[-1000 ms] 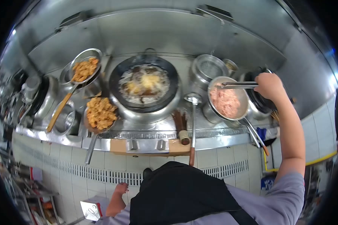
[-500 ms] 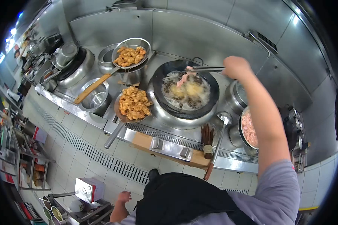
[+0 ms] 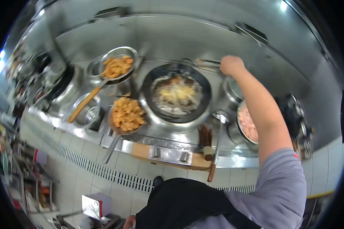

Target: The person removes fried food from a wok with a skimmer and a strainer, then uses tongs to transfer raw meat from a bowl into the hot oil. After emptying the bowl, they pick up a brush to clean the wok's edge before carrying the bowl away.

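Observation:
My right hand (image 3: pixel 232 65) is closed around metal tongs (image 3: pixel 209 63), held over the far right rim of a black wok (image 3: pixel 149 101). No meat shows at the tongs' tips, though the picture is blurred. Pale yellow pieces (image 3: pixel 176 92) bubble in the wok's hot oil. Below my right forearm stands a pot of raw pink meat (image 3: pixel 247 122), partly covered by the arm. Only a bit of my left hand (image 3: pixel 130 222) shows at the bottom edge beside the black apron; its fingers cannot be made out.
Left of the wok, golden fried pieces fill a wooden-handled strainer (image 3: pixel 135 57) over a pot and a second metal-handled scoop (image 3: pixel 112 131). A ladle (image 3: pixel 217 147) and a bamboo brush (image 3: pixel 206 143) lie at the front right. A lidded pot (image 3: pixel 231 91) stands behind them.
The raw meat strip has left the tongs, and my right hand has drawn slightly back from the wok's middle. My left hand has dropped lower, mostly out of view. The view has shifted.

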`<state>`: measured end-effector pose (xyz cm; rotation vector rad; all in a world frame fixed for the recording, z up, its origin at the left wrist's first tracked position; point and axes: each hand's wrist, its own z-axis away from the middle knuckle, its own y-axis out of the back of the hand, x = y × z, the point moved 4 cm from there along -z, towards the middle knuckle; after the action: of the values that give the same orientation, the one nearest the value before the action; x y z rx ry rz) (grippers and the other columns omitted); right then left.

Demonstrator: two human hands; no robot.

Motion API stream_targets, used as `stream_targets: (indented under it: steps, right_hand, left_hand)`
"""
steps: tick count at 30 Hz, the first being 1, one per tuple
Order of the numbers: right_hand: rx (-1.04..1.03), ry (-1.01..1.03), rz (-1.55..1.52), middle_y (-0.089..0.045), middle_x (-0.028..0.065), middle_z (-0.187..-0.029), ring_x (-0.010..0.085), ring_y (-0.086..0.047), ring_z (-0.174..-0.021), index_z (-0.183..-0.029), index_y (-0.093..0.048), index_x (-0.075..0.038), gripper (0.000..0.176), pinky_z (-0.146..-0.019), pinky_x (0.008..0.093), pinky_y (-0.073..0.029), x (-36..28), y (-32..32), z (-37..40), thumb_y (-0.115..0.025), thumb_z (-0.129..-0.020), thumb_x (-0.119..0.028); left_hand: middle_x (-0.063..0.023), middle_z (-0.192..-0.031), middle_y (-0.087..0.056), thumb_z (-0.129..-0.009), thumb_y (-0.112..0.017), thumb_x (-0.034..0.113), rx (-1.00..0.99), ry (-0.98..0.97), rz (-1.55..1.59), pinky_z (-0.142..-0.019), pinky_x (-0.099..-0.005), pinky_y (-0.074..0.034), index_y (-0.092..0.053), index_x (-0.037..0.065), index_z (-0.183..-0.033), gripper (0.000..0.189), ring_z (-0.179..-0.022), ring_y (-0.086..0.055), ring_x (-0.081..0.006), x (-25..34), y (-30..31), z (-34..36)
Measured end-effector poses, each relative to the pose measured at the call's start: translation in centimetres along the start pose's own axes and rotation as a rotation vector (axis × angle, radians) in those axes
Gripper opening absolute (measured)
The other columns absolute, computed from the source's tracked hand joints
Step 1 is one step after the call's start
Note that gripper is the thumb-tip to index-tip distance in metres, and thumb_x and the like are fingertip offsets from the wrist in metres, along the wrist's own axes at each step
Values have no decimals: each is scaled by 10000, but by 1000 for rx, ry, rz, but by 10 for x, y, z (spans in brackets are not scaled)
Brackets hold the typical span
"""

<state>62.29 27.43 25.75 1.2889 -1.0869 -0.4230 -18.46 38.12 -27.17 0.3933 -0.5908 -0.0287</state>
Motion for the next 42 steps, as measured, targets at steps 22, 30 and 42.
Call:
stream_targets:
  steps: [22, 30, 42]
  right_hand:
    - [-260, -312, 181, -702, 117, -844, 268, -689, -800, -797, -727, -79, 138, -672, 364, -538, 230, -144, 241, -597, -767, -111]
    - [-242, -339, 240, -688, 161, -877, 308, -675, -840, -808, -711, -32, 158, -720, 391, -539, 247, -47, 240, -660, -741, -165]
    - [-67, -349, 181, -670, 171, -934, 334, -646, -898, -891, -688, -16, 245, -772, 422, -516, 236, 61, 209, -701, -764, -225]
  left_hand:
    - [-124, -884, -658, -859, -535, 290, -165, -364, -274, -538, -354, -492, -599, 38, -1029, 311, -688, -678, -217, 140, 65, -115]
    - [-123, -845, -657, -848, -554, 263, -144, -79, -230, -529, -356, -504, -600, 28, -994, 280, -681, -679, -208, 113, 45, -93]
    - [-102, -862, -652, -866, -550, 266, -88, -133, -107, -509, -328, -484, -589, 13, -1015, 297, -641, -667, -200, 116, 53, -96]
